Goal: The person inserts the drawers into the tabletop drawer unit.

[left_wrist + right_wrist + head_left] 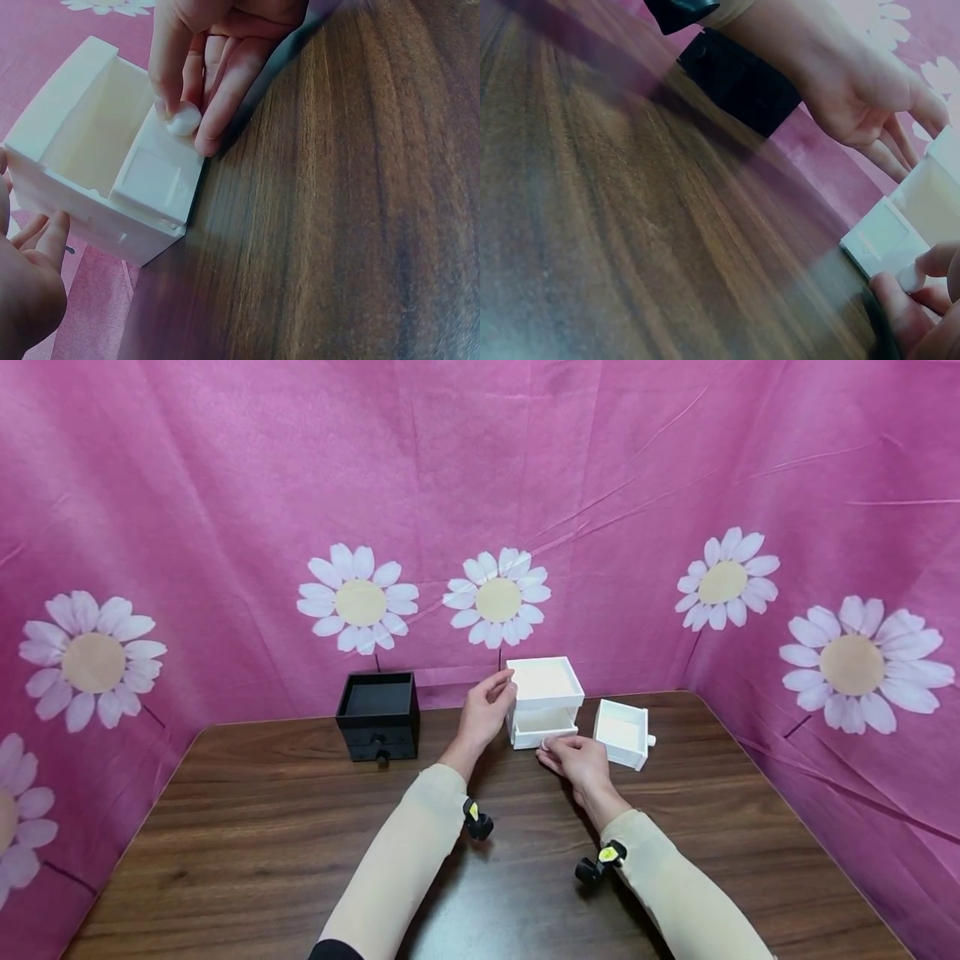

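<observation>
A small white drawer box (545, 683) stands near the table's back edge, its upper slot open in front. My left hand (482, 714) holds the box at its left side, with fingers against the side wall (97, 217). Low on the front, my right hand (579, 762) pinches the round white knob (184, 118) of the lower drawer (154, 174) between thumb and fingers. That drawer sits in the bottom of the box. Just right of the box, a separate white drawer (622, 732) lies on the table with its knob facing right.
A black drawer box (378, 717) with a small knob stands to the left on the brown wooden table (262, 827). Behind the table's back edge hangs a pink cloth (465, 468) with white daisies, which also runs along both sides.
</observation>
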`<control>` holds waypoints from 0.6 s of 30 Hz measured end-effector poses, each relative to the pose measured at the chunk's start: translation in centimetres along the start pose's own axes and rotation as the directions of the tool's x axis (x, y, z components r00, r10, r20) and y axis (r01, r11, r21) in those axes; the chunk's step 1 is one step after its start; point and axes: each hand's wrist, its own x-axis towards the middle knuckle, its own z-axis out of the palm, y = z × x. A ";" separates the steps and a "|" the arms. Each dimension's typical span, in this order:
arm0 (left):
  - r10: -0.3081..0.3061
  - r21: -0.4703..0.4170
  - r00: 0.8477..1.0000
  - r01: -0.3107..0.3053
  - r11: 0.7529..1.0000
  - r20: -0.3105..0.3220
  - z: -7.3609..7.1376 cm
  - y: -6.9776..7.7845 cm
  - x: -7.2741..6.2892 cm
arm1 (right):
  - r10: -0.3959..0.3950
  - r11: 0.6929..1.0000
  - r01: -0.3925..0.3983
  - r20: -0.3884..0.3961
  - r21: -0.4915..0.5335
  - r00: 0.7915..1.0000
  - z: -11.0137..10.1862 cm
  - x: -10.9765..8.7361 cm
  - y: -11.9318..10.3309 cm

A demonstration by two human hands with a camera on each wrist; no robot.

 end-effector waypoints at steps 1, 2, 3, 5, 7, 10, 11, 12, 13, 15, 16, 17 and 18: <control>-0.001 0.001 1.000 0.001 1.000 0.000 0.0 0.0 0.0 | 0.000 1.000 0.000 0.000 0.000 1.000 0.0 0.1 0.0; -0.003 0.001 1.000 0.003 1.000 0.000 0.0 0.0 0.0 | 0.000 1.000 0.000 0.000 -0.002 1.000 0.1 0.1 0.0; -0.004 -0.002 1.000 0.004 1.000 0.000 0.0 0.0 0.0 | 0.000 1.000 0.000 0.000 -0.003 1.000 0.1 0.2 0.0; 0.001 -0.007 1.000 -0.001 1.000 0.000 0.1 -0.1 0.2 | -0.005 1.000 0.005 0.002 -0.007 1.000 0.0 0.3 0.0; 0.008 -0.012 1.000 -0.008 1.000 0.000 0.1 -0.3 0.3 | -0.010 1.000 0.010 0.004 -0.009 1.000 0.0 0.4 0.0; 0.021 -0.019 1.000 -0.021 1.000 -0.001 0.2 -0.5 0.4 | -0.013 1.000 0.013 0.005 -0.010 1.000 0.2 0.6 -0.1; 0.021 -0.021 1.000 -0.021 1.000 -0.001 0.2 -0.5 0.4 | -0.012 1.000 0.012 0.003 -0.011 1.000 0.2 0.6 -0.1; 0.021 -0.023 1.000 -0.021 1.000 -0.001 0.2 -0.5 0.4 | -0.012 1.000 0.012 0.002 -0.010 1.000 0.3 0.7 -0.1; 0.022 -0.023 1.000 -0.022 0.999 -0.001 0.2 -0.5 0.4 | -0.011 1.000 0.011 -0.001 -0.010 1.000 0.3 0.7 -0.1; 0.023 -0.026 1.000 -0.023 0.999 0.000 0.2 -0.5 0.4 | -0.011 1.000 0.011 -0.005 -0.007 1.000 0.4 0.8 -0.2; 0.023 -0.026 1.000 -0.023 0.999 0.000 0.2 -0.5 0.4 | -0.011 1.000 0.011 -0.005 -0.005 1.000 0.4 0.9 -0.2; 0.023 -0.027 1.000 -0.023 0.999 0.000 0.2 -0.5 0.4 | -0.011 1.000 0.011 -0.006 -0.004 1.000 0.4 0.9 -0.2; 0.022 -0.025 1.000 -0.022 0.999 -0.001 0.2 -0.5 0.3 | -0.011 1.000 0.011 -0.004 -0.001 1.000 0.4 1.0 -0.1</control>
